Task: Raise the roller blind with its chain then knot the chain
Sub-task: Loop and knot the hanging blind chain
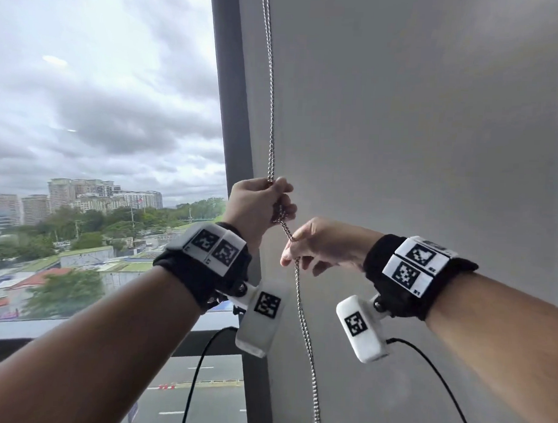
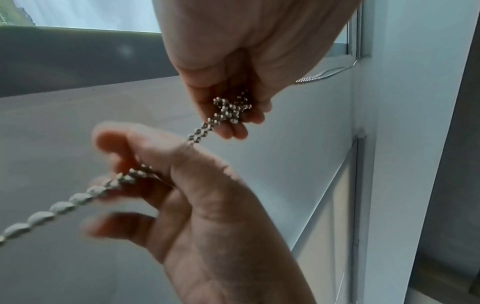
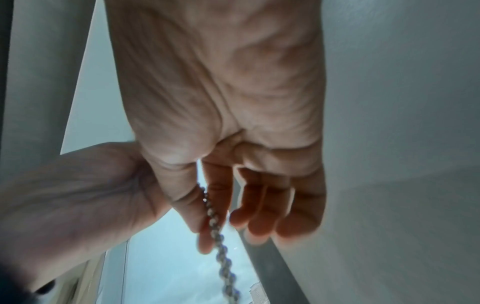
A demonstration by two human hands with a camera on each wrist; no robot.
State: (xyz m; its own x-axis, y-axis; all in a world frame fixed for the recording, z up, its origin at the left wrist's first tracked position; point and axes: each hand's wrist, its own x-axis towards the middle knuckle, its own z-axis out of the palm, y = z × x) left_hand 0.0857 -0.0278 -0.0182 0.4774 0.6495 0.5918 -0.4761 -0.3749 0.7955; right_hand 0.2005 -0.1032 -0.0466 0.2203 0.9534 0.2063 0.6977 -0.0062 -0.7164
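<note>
Both hands' grip on chain (image 1: 272,125), bunched in left hand (image 1: 259,207), hanging vertical below right hand (image 1: 325,244)

Chain (image 1: 271,116) running off frame top and bottom; its tangle (image 2: 231,110) partly hiding inside left hand (image 1: 259,207); right fingertips (image 2: 103,133) blurring.

Beyond the window glass (image 1: 101,110) hangs a heavy grey cloud bank (image 1: 94,122), with a cluster of pale tower blocks (image 1: 104,194) on the horizon and green treetops (image 1: 90,227) in front of them. Lower down are low roofs (one reddish) (image 1: 43,277) and a grey road (image 1: 208,386) with white lane marks. A dark upright window frame (image 1: 231,99) bounds the glass on its right.
</note>
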